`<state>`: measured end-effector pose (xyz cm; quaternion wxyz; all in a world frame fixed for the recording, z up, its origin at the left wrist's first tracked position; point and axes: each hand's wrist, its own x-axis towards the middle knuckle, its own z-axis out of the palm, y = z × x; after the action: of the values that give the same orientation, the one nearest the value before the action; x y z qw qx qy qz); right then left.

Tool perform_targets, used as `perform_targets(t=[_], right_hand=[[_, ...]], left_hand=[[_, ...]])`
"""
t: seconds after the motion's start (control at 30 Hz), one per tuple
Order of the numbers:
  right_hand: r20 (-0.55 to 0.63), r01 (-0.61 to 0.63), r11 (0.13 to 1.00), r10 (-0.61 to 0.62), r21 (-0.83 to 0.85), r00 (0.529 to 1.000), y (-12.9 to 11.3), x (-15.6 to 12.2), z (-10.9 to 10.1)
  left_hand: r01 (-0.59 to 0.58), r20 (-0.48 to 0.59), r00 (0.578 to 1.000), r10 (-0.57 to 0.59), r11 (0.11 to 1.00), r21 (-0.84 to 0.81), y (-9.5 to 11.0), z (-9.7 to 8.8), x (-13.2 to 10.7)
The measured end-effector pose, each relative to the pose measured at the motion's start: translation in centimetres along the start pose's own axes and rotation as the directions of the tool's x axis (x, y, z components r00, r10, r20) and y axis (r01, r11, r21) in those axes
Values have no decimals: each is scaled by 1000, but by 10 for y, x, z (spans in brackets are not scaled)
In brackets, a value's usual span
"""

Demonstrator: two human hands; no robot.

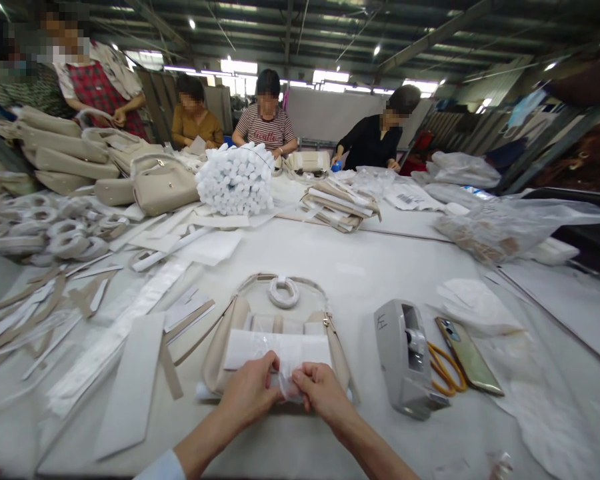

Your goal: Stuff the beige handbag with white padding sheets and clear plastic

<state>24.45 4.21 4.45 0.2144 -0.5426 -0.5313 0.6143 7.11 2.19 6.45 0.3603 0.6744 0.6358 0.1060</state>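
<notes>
A beige handbag lies on the table in front of me, its strap looped toward the far side. Across its near part sits a white paper sheet with a strip of crinkled clear plastic at the middle. My left hand is closed on the strip's left side, fingertips against the paper. From the right, my right hand pinches the same plastic between thumb and forefinger. A wrapped ring-shaped coil rests at the top of the strap. The bag's underside is hidden.
To the right stand a grey tape dispenser, orange-handled scissors and a phone. Leather and paper strips lie on the left. Farther back are a bundle of white rolls, stacked beige bags and several co-workers.
</notes>
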Motion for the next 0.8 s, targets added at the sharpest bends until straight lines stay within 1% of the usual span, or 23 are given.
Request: perform_targets(t=[0.17, 0.27, 0.43, 0.53, 0.67, 0.8], right_hand=[[9, -27, 985, 26, 171, 1000, -6, -5, 0], [12, -24, 980, 22, 199, 1000, -9, -8, 1], [-30, 28, 988, -24, 153, 999, 1, -13, 6], [-65, 57, 992, -50, 113, 997, 7, -15, 11], [-109, 102, 993, -94, 67, 990, 12, -16, 18], [-121, 100, 994, -94, 48, 988, 16, -17, 22]], left_hand=[[8, -19, 1000, -7, 999, 42, -2, 1, 3], [13, -19, 1000, -12, 999, 46, -4, 2, 3], [-28, -18, 999, 28, 999, 28, -4, -1, 0], [-62, 1, 998, 62, 996, 56, -3, -3, -2], [-51, -14, 998, 53, 991, 120, -1, -1, -5], [-28, -16, 999, 31, 990, 138, 0, 1, -4]])
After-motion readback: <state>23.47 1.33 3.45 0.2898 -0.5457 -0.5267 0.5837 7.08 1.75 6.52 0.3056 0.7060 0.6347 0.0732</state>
